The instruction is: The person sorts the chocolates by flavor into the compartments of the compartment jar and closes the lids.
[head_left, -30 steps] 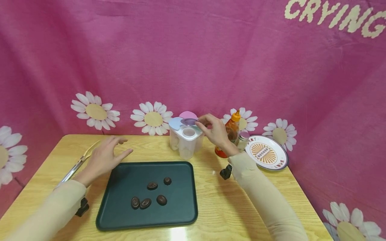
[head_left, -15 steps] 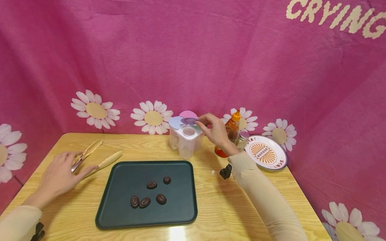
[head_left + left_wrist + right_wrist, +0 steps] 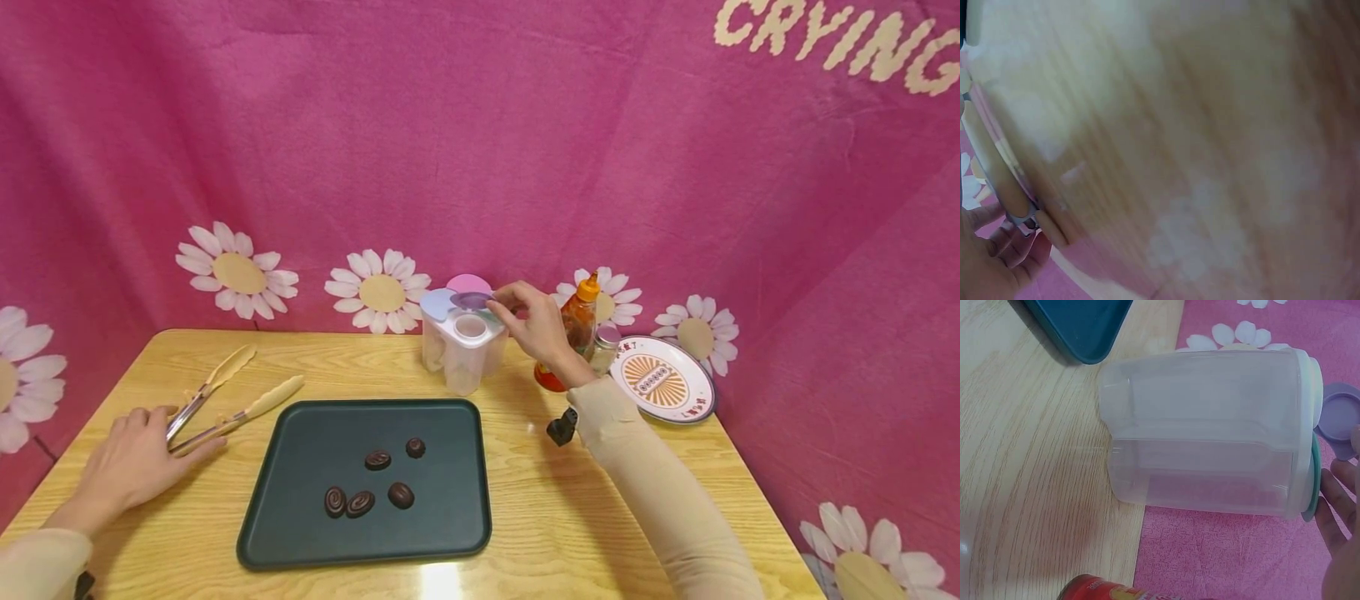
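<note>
My right hand [image 3: 536, 325] pinches the raised purple flip lid [image 3: 471, 302] of a clear divided storage container [image 3: 465, 358]. Beneath that lid a round opening faces up. Blue [image 3: 438, 305] and pink [image 3: 469, 286] lids lie flat beside it; a green lid [image 3: 1314, 481] shows in the right wrist view, close to my other fingers. At the left, my left hand [image 3: 135, 458] is at the handle end of metal tongs [image 3: 225, 421] with cream tips. Its thumb and fingers extend on either side of the handles. The tongs lie spread on the table.
A dark green tray [image 3: 442, 533] with several chocolates [image 3: 360, 504] lies in the middle of the wooden table [image 3: 555, 517]. Right of the container stand a honey-style squeeze bottle [image 3: 579, 321] and a small jar [image 3: 604, 348]. A patterned plate [image 3: 663, 379] leans against the pink backdrop.
My left hand has moved from above the tray's far left corner down and left to the tongs' handles, uncovering their tips. The right hand stays on the purple lid.
</note>
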### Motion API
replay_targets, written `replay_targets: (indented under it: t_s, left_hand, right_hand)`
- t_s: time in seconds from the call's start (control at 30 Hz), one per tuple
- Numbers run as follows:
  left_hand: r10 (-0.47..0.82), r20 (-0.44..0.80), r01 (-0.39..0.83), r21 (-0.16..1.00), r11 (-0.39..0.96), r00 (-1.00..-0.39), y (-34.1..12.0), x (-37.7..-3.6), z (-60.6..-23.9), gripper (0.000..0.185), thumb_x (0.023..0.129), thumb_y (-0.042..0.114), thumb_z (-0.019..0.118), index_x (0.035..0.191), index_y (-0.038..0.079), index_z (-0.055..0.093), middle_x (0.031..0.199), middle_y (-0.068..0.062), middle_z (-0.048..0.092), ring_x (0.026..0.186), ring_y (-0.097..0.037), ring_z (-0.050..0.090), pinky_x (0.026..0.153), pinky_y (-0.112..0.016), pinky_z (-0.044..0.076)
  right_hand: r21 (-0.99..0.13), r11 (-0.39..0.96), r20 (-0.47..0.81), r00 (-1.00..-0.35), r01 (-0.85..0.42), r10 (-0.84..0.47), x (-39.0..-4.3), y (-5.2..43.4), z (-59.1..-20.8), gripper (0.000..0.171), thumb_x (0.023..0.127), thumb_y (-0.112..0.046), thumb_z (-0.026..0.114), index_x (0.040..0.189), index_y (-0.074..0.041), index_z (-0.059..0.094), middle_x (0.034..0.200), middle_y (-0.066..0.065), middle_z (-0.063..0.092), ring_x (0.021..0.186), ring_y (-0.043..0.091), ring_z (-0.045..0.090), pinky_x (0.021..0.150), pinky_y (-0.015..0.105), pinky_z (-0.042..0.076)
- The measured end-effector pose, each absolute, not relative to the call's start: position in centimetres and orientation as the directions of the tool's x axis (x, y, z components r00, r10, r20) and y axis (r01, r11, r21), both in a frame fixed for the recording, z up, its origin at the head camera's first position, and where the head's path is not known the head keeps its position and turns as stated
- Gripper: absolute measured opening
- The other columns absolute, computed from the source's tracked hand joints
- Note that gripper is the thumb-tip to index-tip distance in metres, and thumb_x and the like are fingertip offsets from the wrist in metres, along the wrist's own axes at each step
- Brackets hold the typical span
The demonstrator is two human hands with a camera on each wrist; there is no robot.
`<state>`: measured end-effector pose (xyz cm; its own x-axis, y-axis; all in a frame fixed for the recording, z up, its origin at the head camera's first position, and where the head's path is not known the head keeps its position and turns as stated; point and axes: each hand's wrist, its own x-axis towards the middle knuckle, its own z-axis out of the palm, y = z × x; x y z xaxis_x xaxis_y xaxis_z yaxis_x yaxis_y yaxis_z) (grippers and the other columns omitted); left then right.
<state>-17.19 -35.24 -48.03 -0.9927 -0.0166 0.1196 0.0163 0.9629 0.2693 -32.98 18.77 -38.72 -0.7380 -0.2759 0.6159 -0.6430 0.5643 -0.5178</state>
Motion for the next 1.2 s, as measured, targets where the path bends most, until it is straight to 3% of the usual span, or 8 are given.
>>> replay_targets:
  t_s: [0.17, 0.37, 0.57, 0.83, 1.0, 1.2]
  left_hand:
    - [-0.012, 0.082, 0.01, 0.268, 0.963, -0.997, -35.4, -17.2, -48.2, 0.098, 0.088, 0.073, 0.067, 0.127, -0.015, 0.053, 0.104, -0.037, 0.058, 0.092, -0.05, 0.057, 0.072, -0.061, 0.047]
    - [-0.006, 0.068, 0.013, 0.265, 0.964, -0.998, -35.7, -17.5, -48.3, 0.091, 0.092, 0.071, 0.065, 0.122, -0.014, 0.055, 0.096, -0.032, 0.059, 0.086, -0.045, 0.058, 0.066, -0.057, 0.048]
    - [-0.011, 0.053, 0.004, 0.274, 0.962, -0.999, -35.7, -17.6, -47.9, 0.089, 0.094, 0.071, 0.062, 0.116, -0.015, 0.056, 0.094, -0.029, 0.06, 0.083, -0.043, 0.059, 0.065, -0.056, 0.049]
    - [-0.014, 0.158, 0.029, 0.264, 0.964, -0.987, -35.3, -17.8, -47.1, 0.083, 0.09, 0.069, 0.068, 0.112, -0.01, 0.059, 0.091, -0.026, 0.06, 0.077, -0.041, 0.06, 0.058, -0.049, 0.046]
    - [-0.007, 0.179, 0.042, 0.266, 0.963, -0.984, -35.2, -17.9, -46.4, 0.085, 0.089, 0.069, 0.069, 0.119, -0.01, 0.06, 0.093, -0.027, 0.06, 0.075, -0.04, 0.061, 0.055, -0.046, 0.045]
    - [0.009, 0.21, 0.062, 0.249, 0.966, -0.978, -34.7, -17.8, -45.1, 0.089, 0.087, 0.07, 0.071, 0.132, -0.007, 0.06, 0.103, -0.031, 0.062, 0.081, -0.046, 0.064, 0.06, -0.055, 0.049]
  right_hand:
    - [-0.524, 0.571, 0.604, -0.748, -0.632, -0.274, -32.9, 18.8, -38.7, 0.015, 0.097, -0.017, 0.077, 0.106, -0.005, 0.075, 0.099, 0.013, 0.079, 0.087, 0.025, 0.076, 0.079, 0.037, 0.062]
    - [-0.531, 0.571, 0.599, -0.754, -0.626, -0.269, -32.8, 18.8, -38.6, 0.017, 0.097, -0.018, 0.077, 0.107, -0.005, 0.075, 0.1, 0.013, 0.079, 0.088, 0.027, 0.076, 0.079, 0.044, 0.063]
    - [-0.522, 0.574, 0.608, -0.747, -0.631, -0.269, -32.9, 18.8, -38.7, 0.016, 0.097, -0.017, 0.076, 0.106, -0.004, 0.075, 0.1, 0.013, 0.079, 0.087, 0.026, 0.076, 0.079, 0.043, 0.062]
    - [-0.521, 0.575, 0.609, -0.747, -0.631, -0.267, -32.9, 18.8, -38.6, 0.016, 0.097, -0.017, 0.077, 0.105, -0.004, 0.074, 0.099, 0.013, 0.078, 0.087, 0.026, 0.075, 0.078, 0.043, 0.063]
    - [-0.529, 0.569, 0.604, -0.75, -0.63, -0.269, -33.0, 18.8, -38.6, 0.016, 0.097, -0.017, 0.077, 0.105, -0.003, 0.074, 0.098, 0.014, 0.078, 0.087, 0.027, 0.076, 0.079, 0.044, 0.063]
    - [-0.535, 0.576, 0.595, -0.76, -0.618, -0.262, -33.0, 18.7, -38.6, 0.016, 0.097, -0.018, 0.077, 0.106, -0.004, 0.075, 0.1, 0.013, 0.079, 0.087, 0.026, 0.076, 0.08, 0.044, 0.063]
